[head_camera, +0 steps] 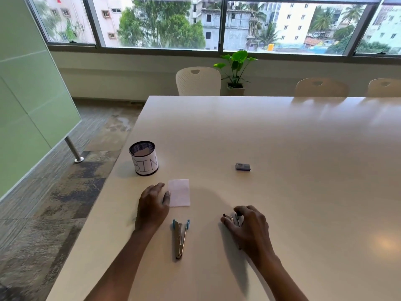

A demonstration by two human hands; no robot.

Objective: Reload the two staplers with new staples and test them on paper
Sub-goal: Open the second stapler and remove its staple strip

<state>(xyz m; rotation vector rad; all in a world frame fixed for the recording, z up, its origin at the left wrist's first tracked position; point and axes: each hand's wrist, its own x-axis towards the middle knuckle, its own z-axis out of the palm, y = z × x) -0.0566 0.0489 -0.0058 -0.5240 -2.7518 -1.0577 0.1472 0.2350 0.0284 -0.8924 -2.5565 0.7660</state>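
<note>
A blue-tipped metal stapler (180, 237) lies opened in a narrow V on the white table (282, 148), between my two hands. A black stapler (231, 218) sits to its right, mostly covered by my right hand (249, 229), whose fingers curl over it. My left hand (153, 207) rests flat on the table, its fingertips touching the left edge of a small white paper slip (179, 192). A small grey staple box (243, 166) lies further back on the right, apart from both hands.
A mesh cup labelled BIN (144, 158) stands near the table's left edge, with paper inside. White chairs (198, 81) and a potted plant (236, 68) stand beyond the far edge. The table's left edge drops to carpeted floor.
</note>
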